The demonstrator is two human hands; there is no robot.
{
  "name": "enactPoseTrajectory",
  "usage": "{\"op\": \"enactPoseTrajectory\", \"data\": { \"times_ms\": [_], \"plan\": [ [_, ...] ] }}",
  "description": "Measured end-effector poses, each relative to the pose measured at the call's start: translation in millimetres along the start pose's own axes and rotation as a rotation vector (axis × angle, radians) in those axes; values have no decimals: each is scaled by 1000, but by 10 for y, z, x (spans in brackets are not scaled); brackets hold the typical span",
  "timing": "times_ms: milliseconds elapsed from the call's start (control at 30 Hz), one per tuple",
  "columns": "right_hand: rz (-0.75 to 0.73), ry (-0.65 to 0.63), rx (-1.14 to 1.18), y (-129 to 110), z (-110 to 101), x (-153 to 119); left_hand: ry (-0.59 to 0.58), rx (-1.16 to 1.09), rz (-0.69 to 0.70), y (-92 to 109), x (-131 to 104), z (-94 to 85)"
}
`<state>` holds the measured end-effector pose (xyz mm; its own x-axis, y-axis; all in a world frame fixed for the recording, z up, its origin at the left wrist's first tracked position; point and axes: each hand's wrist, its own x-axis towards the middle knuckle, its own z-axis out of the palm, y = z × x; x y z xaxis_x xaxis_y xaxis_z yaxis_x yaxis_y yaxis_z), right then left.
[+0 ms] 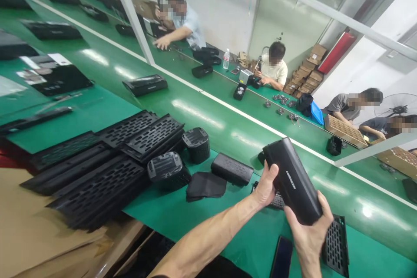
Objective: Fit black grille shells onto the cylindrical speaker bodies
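Note:
A black oblong speaker-like casing [292, 182] with pale lettering is held tilted above the green table. My left hand [267, 186] grips its upper left side, the thumb lying on the face. Around the lower right end wraps my right hand [311, 230]. Beneath the casing, a perforated black part [276, 200] is partly hidden by it and my left hand. Another perforated panel [336, 245] lies beside my right wrist. A dark phone-like slab [281, 257] rests below the casing. Left of my left hand are a black box [232, 169] and a stack of black sheets [206, 186].
Perforated black panels [97, 186] are piled at left, beside two black blocks [168, 170] with glossy tops. A green conveyor [208, 117] crosses diagonally, carrying a black unit [145, 84]. Several people sit across it. Cardboard [42, 230] is at lower left.

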<state>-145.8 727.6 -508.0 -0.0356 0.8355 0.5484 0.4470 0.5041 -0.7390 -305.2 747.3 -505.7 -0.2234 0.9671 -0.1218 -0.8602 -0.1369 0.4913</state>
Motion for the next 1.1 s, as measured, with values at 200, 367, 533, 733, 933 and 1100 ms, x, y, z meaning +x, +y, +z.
{"op": "enactPoseTrajectory", "data": {
  "times_ms": [200,367,533,733,933,1100],
  "plan": [
    [216,-136,103,44,-494,158,-462,824,183,1149,147,18],
    [259,-266,208,-40,-614,154,-778,1127,82,1506,120,277],
    [270,-347,211,21,-667,329,-660,1052,151,1364,11,262],
    [217,-389,395,58,-631,458,-571,955,158,1358,-79,90],
    [165,-352,459,-112,-605,478,-581,969,220,1356,-156,114],
    [133,-339,446,-107,-587,513,-483,940,326,1225,-213,140]
  ]
}}
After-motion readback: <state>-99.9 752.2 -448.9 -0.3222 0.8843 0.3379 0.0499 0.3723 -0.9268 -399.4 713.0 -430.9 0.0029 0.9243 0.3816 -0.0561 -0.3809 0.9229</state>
